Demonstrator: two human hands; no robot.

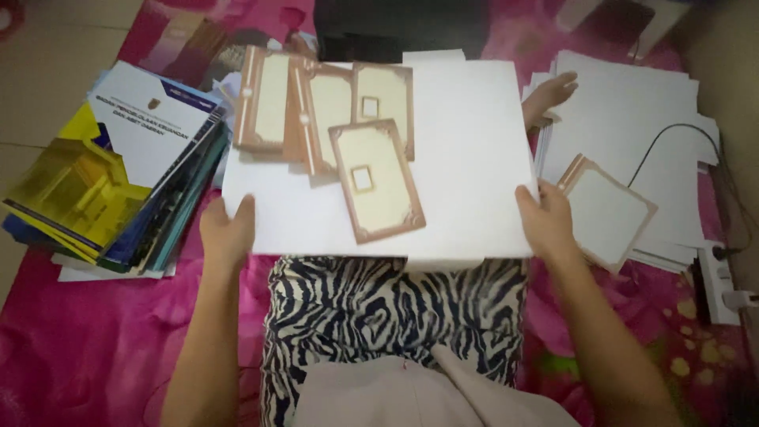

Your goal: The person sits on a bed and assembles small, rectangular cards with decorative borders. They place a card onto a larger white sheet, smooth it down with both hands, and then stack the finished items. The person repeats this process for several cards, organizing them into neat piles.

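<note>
**Both hands on white sheet stack, lap level**

Left hand (227,229) grips the near-left edge of a stack of large white paper sheets (466,158); fingers clamped on it, thumb on top. Right hand (545,221) grips the near-right edge, fingers likewise clamped. Stack sits over the person's lap, above zebra-print fabric (379,308). On top, left half: four cream cards w/ brown ornate borders (375,178), overlapping, nearest one tilted. Left of stack: pile of blue-and-yellow booklets (118,174). Right: loose white sheets (632,119) w/ one more bordered card (607,213). Another person's hand (549,95) rests at far-right edge. Pink cloth (87,348) underneath.
</note>
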